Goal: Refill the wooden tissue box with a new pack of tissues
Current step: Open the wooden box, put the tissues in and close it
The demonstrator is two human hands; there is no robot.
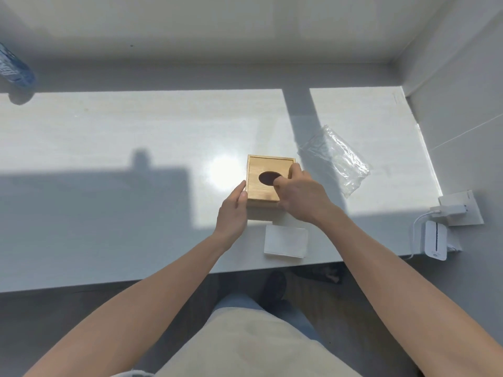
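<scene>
A square wooden tissue box point(265, 165) stands on the white table point(109, 137), its lid on top with a dark oval opening point(268, 177). My left hand point(234, 210) presses flat against the box's left side. My right hand point(302, 191) grips the box's right edge, thumb at the rim of the oval opening. A white stack of tissues point(285, 240) lies on the table just in front of the box, near the front edge. An empty clear plastic wrapper point(334, 159) lies to the right of the box.
A white charger and a plug block with cable point(446, 219) sit at the table's right end by the wall. A blue-patterned bottle point(13, 69) stands at the far left. The table's front edge runs just behind my legs.
</scene>
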